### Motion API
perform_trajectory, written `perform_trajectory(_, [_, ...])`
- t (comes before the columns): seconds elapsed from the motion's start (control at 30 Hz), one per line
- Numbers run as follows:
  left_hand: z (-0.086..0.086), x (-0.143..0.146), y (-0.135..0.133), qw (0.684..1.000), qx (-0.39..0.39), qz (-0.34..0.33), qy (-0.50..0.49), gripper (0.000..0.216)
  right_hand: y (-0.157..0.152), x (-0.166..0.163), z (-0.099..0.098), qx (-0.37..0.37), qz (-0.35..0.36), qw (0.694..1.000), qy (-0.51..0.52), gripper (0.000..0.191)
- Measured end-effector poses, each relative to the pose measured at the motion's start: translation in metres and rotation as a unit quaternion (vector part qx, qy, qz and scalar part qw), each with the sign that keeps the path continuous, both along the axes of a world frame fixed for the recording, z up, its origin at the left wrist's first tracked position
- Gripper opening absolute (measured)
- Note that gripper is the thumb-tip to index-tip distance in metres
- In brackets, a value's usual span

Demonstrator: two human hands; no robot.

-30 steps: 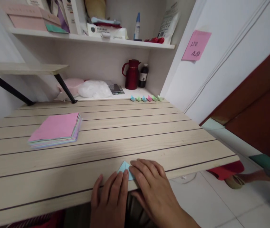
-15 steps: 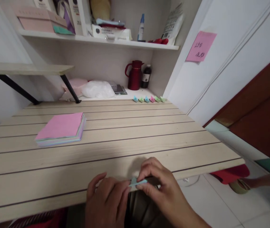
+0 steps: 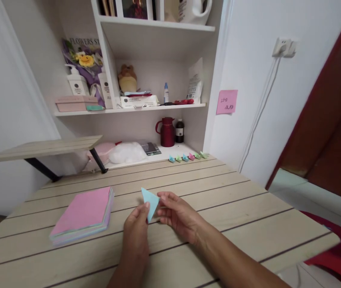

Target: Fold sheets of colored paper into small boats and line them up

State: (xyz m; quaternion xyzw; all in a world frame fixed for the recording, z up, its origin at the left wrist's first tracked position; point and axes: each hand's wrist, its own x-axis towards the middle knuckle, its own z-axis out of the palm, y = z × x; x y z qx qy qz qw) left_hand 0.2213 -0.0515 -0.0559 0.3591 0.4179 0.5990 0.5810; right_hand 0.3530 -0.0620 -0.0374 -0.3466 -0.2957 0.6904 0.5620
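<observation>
A small folded piece of light blue paper (image 3: pixel 150 203) with pointed corners is held up over the tabletop. My left hand (image 3: pixel 137 228) pinches its lower left edge, thumb on the side facing me. At the right corner of the paper are the fingertips of my right hand (image 3: pixel 178 214), closed on the tip, with the lower fingers loosely curled behind. To the left lies a stack of square coloured paper (image 3: pixel 83 210), pink sheet on top. Along the table's back edge stand several small folded paper pieces (image 3: pixel 185 158) in blue, green and pink.
The slatted wooden table (image 3: pixel 233 224) reaches to a white shelf unit (image 3: pixel 158 29). A dark red jug (image 3: pixel 167 132) and a dark bottle (image 3: pixel 179 131) stand at the back. On the left is a small raised wooden shelf (image 3: pixel 44 147) on black legs.
Both hands have risen from the table's front edge to above the tabletop, bringing the blue paper along. Its broad face now shows instead of a thin edge. The view has tilted up.
</observation>
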Motion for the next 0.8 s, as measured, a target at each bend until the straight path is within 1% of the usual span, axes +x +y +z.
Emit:
perform_trajectory(0.07, [-0.006,0.0,-0.002,1.0,0.003,-0.012,-0.01,0.045,-0.001,-0.002,-0.009,0.006,-0.003,1.0,-0.014,0.055])
perform_trajectory(0.13, [-0.007,0.0,-0.004,1.0,0.006,-0.025,-0.018,0.043,-0.002,-0.005,-0.012,0.02,-0.009,0.999,-0.027,0.06])
perform_trajectory(0.17, [-0.006,0.0,-0.005,0.999,0.007,-0.03,-0.02,0.043,-0.002,-0.007,-0.012,0.028,-0.012,0.999,-0.031,0.059])
perform_trajectory(0.23, [-0.005,0.002,-0.007,0.999,0.01,-0.035,-0.025,0.04,-0.001,-0.01,-0.011,0.042,-0.018,0.998,-0.035,0.051])
perform_trajectory(0.33, [-0.006,0.005,-0.01,0.998,0.018,-0.043,-0.031,0.033,0.0,-0.012,-0.011,0.053,-0.043,0.997,-0.038,0.042])
perform_trajectory(0.43, [-0.007,0.008,-0.013,0.998,0.026,-0.053,-0.036,0.03,0.0,-0.012,-0.012,0.053,-0.06,0.996,-0.029,0.04])
perform_trajectory(0.53, [-0.005,0.01,-0.014,0.997,0.032,-0.058,-0.041,0.03,0.0,-0.011,-0.011,0.049,-0.054,0.997,-0.02,0.04])
perform_trajectory(0.8, [0.003,0.01,-0.018,0.989,0.042,-0.122,-0.073,0.033,0.001,-0.006,-0.009,0.056,-0.045,0.997,-0.02,0.04])
